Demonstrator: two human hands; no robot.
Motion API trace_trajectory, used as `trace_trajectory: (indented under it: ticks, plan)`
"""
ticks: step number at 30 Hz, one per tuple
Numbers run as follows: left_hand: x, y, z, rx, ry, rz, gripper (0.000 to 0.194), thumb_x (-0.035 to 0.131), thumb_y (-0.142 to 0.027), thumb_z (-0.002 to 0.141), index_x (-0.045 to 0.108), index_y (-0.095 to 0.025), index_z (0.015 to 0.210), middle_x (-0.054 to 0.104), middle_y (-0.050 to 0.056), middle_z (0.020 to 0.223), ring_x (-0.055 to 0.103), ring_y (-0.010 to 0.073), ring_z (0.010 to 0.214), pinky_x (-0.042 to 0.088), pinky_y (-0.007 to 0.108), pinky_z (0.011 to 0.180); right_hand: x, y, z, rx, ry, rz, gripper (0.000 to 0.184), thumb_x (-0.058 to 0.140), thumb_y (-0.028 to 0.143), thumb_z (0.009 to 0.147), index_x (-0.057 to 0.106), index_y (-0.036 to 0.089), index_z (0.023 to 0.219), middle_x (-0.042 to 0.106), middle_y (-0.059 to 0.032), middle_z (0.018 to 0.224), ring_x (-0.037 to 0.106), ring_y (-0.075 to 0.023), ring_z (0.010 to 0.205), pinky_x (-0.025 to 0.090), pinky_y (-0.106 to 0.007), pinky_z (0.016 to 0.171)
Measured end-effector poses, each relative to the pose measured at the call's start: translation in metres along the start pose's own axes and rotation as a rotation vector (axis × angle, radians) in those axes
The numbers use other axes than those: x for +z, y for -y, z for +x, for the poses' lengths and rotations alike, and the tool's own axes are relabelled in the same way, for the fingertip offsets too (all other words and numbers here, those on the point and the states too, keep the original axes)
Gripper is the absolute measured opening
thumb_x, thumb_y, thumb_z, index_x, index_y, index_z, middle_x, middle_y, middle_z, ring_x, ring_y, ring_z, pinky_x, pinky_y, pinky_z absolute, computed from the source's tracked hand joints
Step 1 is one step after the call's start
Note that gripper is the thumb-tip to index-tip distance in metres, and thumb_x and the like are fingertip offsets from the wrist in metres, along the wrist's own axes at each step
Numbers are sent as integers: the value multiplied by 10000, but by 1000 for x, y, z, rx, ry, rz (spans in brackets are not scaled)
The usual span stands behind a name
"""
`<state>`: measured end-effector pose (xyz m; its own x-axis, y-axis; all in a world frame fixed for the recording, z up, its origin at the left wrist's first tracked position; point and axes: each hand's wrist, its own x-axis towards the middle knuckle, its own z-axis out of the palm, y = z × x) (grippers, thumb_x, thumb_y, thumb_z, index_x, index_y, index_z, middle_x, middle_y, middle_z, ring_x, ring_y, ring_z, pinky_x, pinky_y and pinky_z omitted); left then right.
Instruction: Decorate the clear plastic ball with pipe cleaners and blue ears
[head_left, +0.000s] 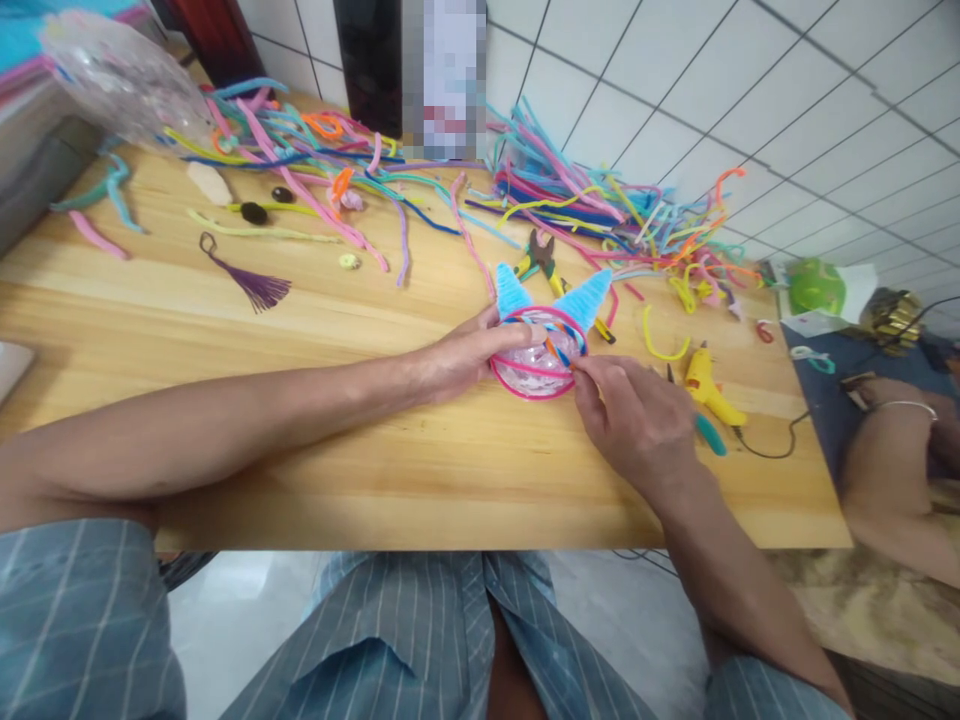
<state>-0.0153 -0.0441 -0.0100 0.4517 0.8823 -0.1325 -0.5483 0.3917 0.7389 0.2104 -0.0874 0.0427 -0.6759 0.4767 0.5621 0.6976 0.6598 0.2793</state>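
A round pipe-cleaner craft (533, 385) has pink rings, two pointed light-blue ears and a clear, crinkled plastic middle. My left hand (469, 355) grips its left side, the thumb lying across the front. At its right edge, my right hand (637, 410) is closed in a pinch on the end of a twisted blue and orange pipe cleaner (559, 345). What exactly lies between those fingertips is partly hidden. Just behind the ears rest pliers with yellow and black handles (544, 262). A yellow glue gun (709, 388) and a teal-handled tool (709, 434) lie right of my right hand.
Heaps of coloured pipe cleaners (555, 190) line the back of the wooden table (337, 480). A purple tassel (251, 280) and a dark oval piece (253, 213) lie at left, near a clear plastic bag (127, 85). Another person's arm (892, 450) rests at far right.
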Motion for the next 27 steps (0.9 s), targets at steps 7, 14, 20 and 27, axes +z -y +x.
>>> trace_trajectory:
  ticks: [7, 14, 20, 27]
  plan:
    - [3, -1, -2, -6, -28, 11, 487, 1024, -405, 721, 711, -202, 1034, 811, 14, 976, 758, 184, 877, 609, 319, 856, 5, 4, -4, 21, -5, -79, 78, 654, 198, 1109, 708, 227, 1157, 835, -56, 944, 789, -187, 844, 572, -317, 753]
    - [4, -1, -3, -1, -32, 16, 476, 1010, -394, 751, 713, -199, 1067, 818, 26, 1000, 753, 190, 883, 607, 326, 869, 8, 7, -6, 65, -5, -41, 88, 625, 205, 1128, 696, 222, 1178, 824, -70, 973, 781, -189, 867, 573, -319, 782]
    - [3, 0, -2, 25, -39, 25, 490, 1022, -372, 712, 715, -176, 1040, 807, 21, 970, 740, 173, 882, 585, 308, 898, 12, 7, -6, 73, -96, 56, 149, 671, 165, 1106, 674, 240, 1235, 855, -55, 1008, 818, -197, 901, 603, -319, 813]
    - [3, 1, -2, 31, -26, 36, 521, 1040, -354, 677, 712, -186, 1046, 812, 15, 981, 746, 180, 909, 585, 322, 921, 16, 7, -15, 89, -132, 96, 219, 687, 138, 1087, 670, 249, 1276, 872, -55, 1014, 836, -212, 934, 645, -321, 866]
